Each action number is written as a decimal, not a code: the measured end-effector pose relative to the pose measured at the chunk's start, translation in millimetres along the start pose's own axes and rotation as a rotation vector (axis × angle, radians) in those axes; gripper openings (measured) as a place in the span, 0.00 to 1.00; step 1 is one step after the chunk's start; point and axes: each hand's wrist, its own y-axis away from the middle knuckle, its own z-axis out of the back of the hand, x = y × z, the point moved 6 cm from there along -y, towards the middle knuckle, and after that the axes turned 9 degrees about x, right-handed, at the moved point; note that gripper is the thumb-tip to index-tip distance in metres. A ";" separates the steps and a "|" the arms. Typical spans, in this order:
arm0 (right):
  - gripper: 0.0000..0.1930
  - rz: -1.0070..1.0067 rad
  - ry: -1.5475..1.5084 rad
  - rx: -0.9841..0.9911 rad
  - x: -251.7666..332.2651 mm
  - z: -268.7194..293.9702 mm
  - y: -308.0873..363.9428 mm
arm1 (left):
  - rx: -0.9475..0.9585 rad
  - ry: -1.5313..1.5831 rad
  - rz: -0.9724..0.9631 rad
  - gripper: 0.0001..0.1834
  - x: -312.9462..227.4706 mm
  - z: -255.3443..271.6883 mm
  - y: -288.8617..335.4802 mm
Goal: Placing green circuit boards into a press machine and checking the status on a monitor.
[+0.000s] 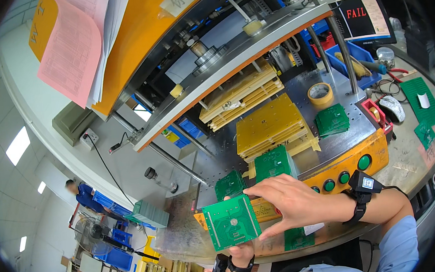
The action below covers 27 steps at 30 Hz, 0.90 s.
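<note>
A green circuit board (229, 224) with rows of pads along two sides is held up in front of the press, near the table's front edge. My left hand (241, 252) grips it from below; most of its fingers are hidden behind the board. My right hand (289, 199) spans the board's right side, index fingertip at the upper right corner and thumb by the lower right corner. Behind it, stacks of green boards lie on the press bed: one in the middle (272, 163), one to the left (230, 184) and one to the right (332, 120).
A yellow fixture plate (267, 124) sits on the bed under the press's upper plates (245, 95). Right of it are a tape roll (320, 95), green push buttons (344, 177), a blue bin (350, 64) and a monitor (364, 17). More boards (149, 214) stand at left. A person (85, 195) is far left.
</note>
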 end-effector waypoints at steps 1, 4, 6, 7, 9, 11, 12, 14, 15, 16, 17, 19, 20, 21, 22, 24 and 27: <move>0.47 0.001 0.000 -0.001 0.7 0.6 0.0 | -0.002 -0.005 0.000 0.55 -0.3 0.8 0.0; 0.47 -0.007 0.001 0.008 1.8 1.5 -0.1 | -0.007 -0.011 -0.007 0.55 1.1 2.2 0.4; 0.47 0.003 0.007 0.005 2.8 2.0 -0.1 | -0.015 -0.009 -0.034 0.56 1.8 2.9 1.3; 0.47 0.004 0.007 0.005 3.1 2.1 0.0 | -0.015 -0.009 -0.034 0.56 1.2 2.8 1.6; 0.47 0.018 0.001 0.000 4.5 2.4 0.1 | -0.034 -0.020 -0.020 0.57 0.3 3.5 2.7; 0.47 0.023 0.001 -0.001 4.8 2.0 0.2 | -0.027 -0.027 -0.031 0.57 1.0 4.7 3.3; 0.47 0.027 0.001 -0.002 4.4 1.7 0.4 | -0.019 -0.033 -0.040 0.57 -1.6 2.9 0.6; 0.47 0.028 -0.002 -0.002 3.4 1.2 0.8 | 0.008 -0.017 -0.004 0.57 -10.5 -6.0 -2.7; 0.47 0.032 -0.004 -0.003 3.9 1.2 0.7 | 0.035 -0.003 0.029 0.57 -14.0 -10.7 -4.7; 0.47 0.033 -0.004 -0.004 4.4 1.5 0.7 | 0.035 -0.004 0.029 0.57 -9.3 -7.7 -3.4; 0.47 0.033 -0.009 0.003 5.1 1.7 0.6 | -0.001 0.009 -0.032 0.57 -3.3 0.1 -0.7; 0.47 0.036 -0.017 0.009 6.0 1.3 -0.1 | -0.043 0.016 -0.082 0.56 -0.3 8.1 4.3; 0.47 0.036 -0.023 0.014 6.2 0.9 -0.3 | -0.042 0.009 -0.073 0.56 1.1 8.5 6.7; 0.47 0.036 -0.027 0.018 6.3 0.9 -0.2 | -0.039 0.000 -0.065 0.56 1.7 8.9 8.5; 0.47 0.036 -0.027 0.017 6.5 1.0 0.0 | -0.041 -0.003 -0.062 0.56 2.2 9.3 9.8; 0.47 0.038 -0.024 0.017 6.7 1.1 0.5 | -0.043 -0.009 -0.053 0.56 3.0 10.1 13.0; 0.48 0.040 -0.029 0.016 6.7 1.4 1.3 | -0.042 -0.010 -0.035 0.56 6.9 12.7 18.3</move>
